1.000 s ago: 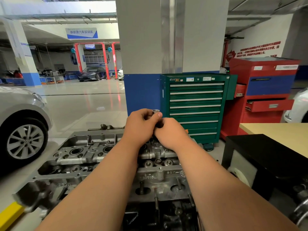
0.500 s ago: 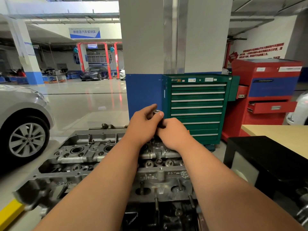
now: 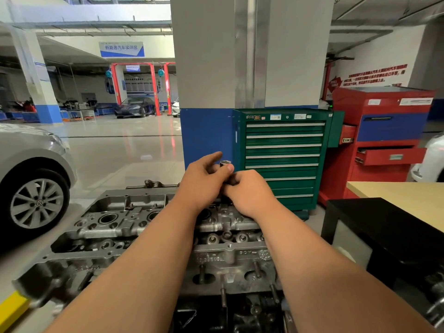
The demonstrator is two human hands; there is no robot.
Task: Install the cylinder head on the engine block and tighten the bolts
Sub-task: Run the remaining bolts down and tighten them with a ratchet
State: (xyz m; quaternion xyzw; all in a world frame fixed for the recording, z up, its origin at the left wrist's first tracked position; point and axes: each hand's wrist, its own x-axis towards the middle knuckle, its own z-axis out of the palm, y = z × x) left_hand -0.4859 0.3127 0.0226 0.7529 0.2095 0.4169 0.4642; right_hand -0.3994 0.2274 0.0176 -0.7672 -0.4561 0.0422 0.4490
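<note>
1. Cylinder head [image 3: 113, 227], grey cast metal, lies below the fingers, top face up; long axis runs left and away from them. Looks seated for bolting.
2. Left hand [image 3: 204, 183]: thumb and fingertips pinch silver round-topped tool [image 3: 225, 162], index lifted; likely spinning it down.
3. Tool upright between both hands, axis vertical, pointing into head.
4. Right hand [image 3: 249, 195]: fingers curled round its shank, probably steadying.

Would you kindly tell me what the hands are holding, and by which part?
Both hold one upright metal tool above the cylinder head: the left hand pinches just under its silvery top, the right hand grips lower down.
</note>
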